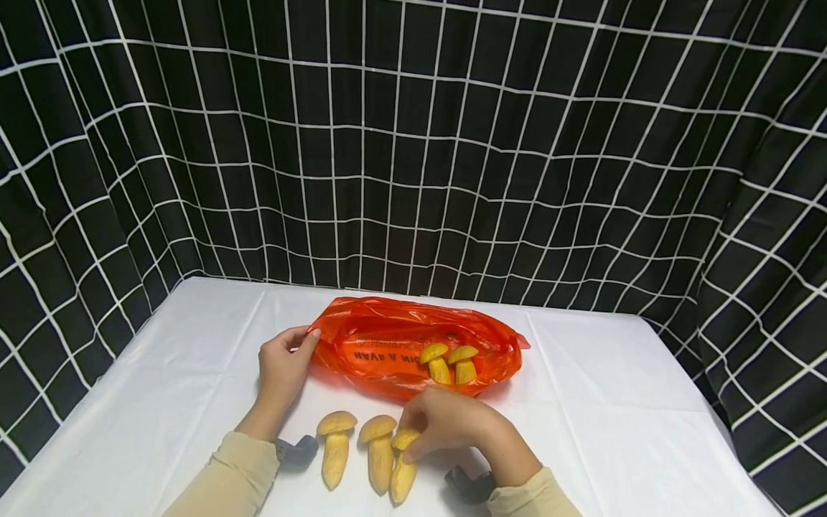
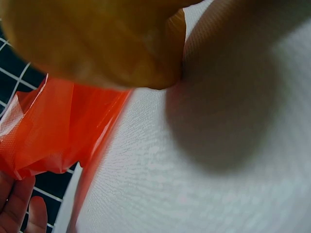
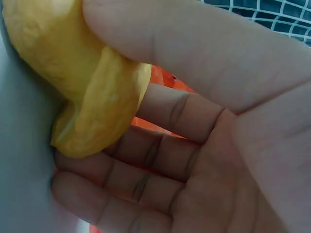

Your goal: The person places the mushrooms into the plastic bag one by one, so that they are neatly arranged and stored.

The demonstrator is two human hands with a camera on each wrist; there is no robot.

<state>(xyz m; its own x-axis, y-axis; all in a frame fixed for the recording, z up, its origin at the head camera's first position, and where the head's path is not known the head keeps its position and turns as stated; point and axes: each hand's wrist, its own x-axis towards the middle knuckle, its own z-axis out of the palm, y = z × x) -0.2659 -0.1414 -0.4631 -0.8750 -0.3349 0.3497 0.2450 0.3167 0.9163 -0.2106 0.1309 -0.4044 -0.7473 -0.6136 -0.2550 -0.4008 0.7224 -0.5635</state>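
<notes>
We're watching both hands at work on the white surface [image 1: 601, 380]. Over toward its left edge, our left hand [image 1: 284, 362] pinches the left end of the red plastic bag [image 1: 371, 345], which sprawls near the far edge with its mouth gaping. Nearer our side, the right hand [image 1: 446, 424] has thumb and fingers closed on a yellow mushroom [image 1: 403, 482], the rightmost of three in a row; whether it's clear of the cloth, we can't tell. Here's the tight spot: that piece sits right up against the middle mushroom [image 1: 378, 452], so a sideways tug could knock its neighbour round or over. The left mushroom [image 1: 334, 452] stands apart and looks safer. We have a smooth, rounded cap under the thumb too, and a loose pinch there could let the piece twist or drop. Now look at the bag: two bright mushrooms [image 1: 434, 352] [image 1: 463, 354] lie in its right half, lower stems hidden behind the near rim. The film is thin and floppy; should the left pinch slacken, we'd expect the mouth to sag, and a hard pull could drag the bag and roll those two.
</notes>
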